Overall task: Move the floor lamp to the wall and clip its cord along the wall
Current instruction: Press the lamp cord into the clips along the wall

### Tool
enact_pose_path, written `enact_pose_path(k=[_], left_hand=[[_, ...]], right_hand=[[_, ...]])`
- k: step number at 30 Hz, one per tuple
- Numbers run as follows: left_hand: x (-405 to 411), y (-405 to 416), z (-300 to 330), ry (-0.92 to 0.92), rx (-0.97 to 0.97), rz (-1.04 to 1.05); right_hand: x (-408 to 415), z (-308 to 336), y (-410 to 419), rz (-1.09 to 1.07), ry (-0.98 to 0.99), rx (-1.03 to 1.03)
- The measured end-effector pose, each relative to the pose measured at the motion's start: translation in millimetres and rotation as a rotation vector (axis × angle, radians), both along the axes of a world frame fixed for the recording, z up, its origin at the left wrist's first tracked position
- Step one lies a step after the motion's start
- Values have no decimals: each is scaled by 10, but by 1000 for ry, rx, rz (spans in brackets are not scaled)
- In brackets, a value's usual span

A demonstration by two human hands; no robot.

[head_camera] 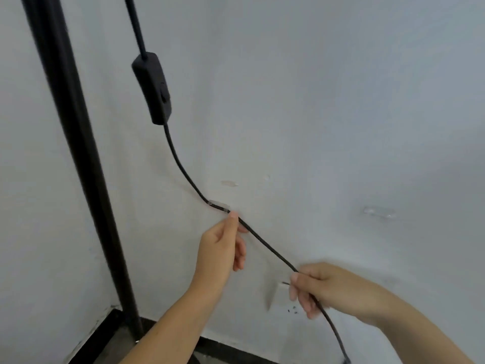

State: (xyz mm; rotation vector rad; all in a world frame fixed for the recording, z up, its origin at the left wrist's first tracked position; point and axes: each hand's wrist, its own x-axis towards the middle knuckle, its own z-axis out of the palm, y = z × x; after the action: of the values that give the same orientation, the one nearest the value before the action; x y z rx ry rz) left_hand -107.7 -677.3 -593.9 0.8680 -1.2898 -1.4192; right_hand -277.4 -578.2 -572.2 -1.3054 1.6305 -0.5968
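The black floor lamp pole (78,143) stands in the corner close to the white wall. Its black cord (267,245) hangs down through an inline switch (154,90) and passes under a clear clip (219,205) stuck on the wall. My left hand (223,245) pinches the cord just right of that clip, thumb tip against the wall. My right hand (317,290) grips the cord lower down, pulling it taut between the hands. A second clear clip (378,212) sits on the wall to the right, holding nothing. The cord's end drops out of sight at the bottom edge.
A white wall socket (282,298) sits low on the wall, partly behind my right hand. A dark baseboard (231,348) runs along the floor. A small patch of chipped paint (229,183) marks the wall above the first clip.
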Motion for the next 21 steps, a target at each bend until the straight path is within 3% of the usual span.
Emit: enact_pose_path(k=[4,7,14,21], left_hand=[[-301,123,-15,-42,14,-102],[-499,154,11,-25,28,-81],[-727,282,94,97,62,-19],[-816,376,226,166,118,-76]], right_hand=[[-496,220,504,-103,22,4],[-724,422,775,-290,36,-150],[-615,774,713,-623,575,-716],[-499,884,591,-676,848,-724]])
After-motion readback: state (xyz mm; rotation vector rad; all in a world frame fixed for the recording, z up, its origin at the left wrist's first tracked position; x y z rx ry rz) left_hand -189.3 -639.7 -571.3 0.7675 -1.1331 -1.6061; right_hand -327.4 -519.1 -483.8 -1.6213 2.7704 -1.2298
